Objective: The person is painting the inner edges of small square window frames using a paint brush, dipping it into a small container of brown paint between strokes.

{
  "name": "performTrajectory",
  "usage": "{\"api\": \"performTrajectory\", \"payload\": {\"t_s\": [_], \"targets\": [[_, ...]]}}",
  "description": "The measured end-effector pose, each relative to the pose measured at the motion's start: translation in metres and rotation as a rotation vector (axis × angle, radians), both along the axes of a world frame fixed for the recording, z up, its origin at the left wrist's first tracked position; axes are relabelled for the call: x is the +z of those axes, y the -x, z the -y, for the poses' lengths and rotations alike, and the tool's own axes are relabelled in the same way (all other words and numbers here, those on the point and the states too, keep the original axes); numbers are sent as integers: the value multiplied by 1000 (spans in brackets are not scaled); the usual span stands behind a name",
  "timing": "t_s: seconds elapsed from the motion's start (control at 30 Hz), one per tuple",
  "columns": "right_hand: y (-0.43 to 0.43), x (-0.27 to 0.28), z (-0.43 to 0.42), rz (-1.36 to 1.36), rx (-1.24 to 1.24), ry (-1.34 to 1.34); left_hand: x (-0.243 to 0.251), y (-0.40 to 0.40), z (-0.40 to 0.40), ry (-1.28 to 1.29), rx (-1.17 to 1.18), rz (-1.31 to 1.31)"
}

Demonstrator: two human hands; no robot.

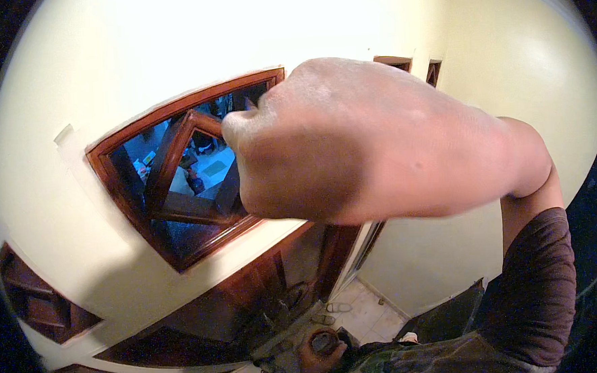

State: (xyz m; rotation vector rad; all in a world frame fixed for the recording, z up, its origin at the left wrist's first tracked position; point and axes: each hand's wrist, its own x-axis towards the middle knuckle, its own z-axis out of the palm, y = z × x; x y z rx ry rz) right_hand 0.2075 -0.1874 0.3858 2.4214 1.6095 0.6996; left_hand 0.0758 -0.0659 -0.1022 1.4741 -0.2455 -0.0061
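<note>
Large and close, my right hand [321,139] is raised across the middle of the view, its back towards the camera. Its fingers are curled, mostly hidden, and whether they hold anything cannot be told. Behind the fingertips is a wood-framed window [143,227] with an inner wooden frame and bluish glass, set in a pale wall [119,49]. Low in the view, at waist height, my left hand [320,360] is wrapped around a small round container [324,341] with a greyish top. Its contents cannot be made out.
Dark wooden furniture or a door [208,302] lies below the window. A wooden wall niche [41,301] is at the left. Sandals [339,307] rest on the tiled floor [376,316] beside a mat. Small wood-framed openings [433,73] are at upper right.
</note>
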Motion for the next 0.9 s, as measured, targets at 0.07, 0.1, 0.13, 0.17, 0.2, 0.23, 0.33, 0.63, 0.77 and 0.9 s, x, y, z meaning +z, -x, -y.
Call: {"api": "performTrajectory", "payload": {"t_s": [0.07,0.1,0.13,0.17,0.2,0.23,0.33,0.63,0.77,0.9], "targets": [[-19,-12,3,86,-57,-21,6,0,4,35,-23,1],[-23,-12,7,127,-115,75,7,0,8,106,-46,-40],[-26,-11,12,169,-173,172,7,0,13,178,-69,-81],[-26,-10,18,211,-232,268,3,-1,17,207,-86,-75],[-15,-6,20,198,-248,258,-4,-4,22,236,-89,-67],[-3,-2,23,186,-274,249,-8,-6,28,269,-101,-58],[-1,3,20,142,-229,169,-12,0,21,254,-103,-125],[-79,-23,9,289,-133,196,13,-9,17,26,-111,64],[-85,-23,3,276,-146,174,-17,4,19,183,-137,-218],[-90,-20,7,255,-80,185,17,11,25,100,-75,-69]]}}
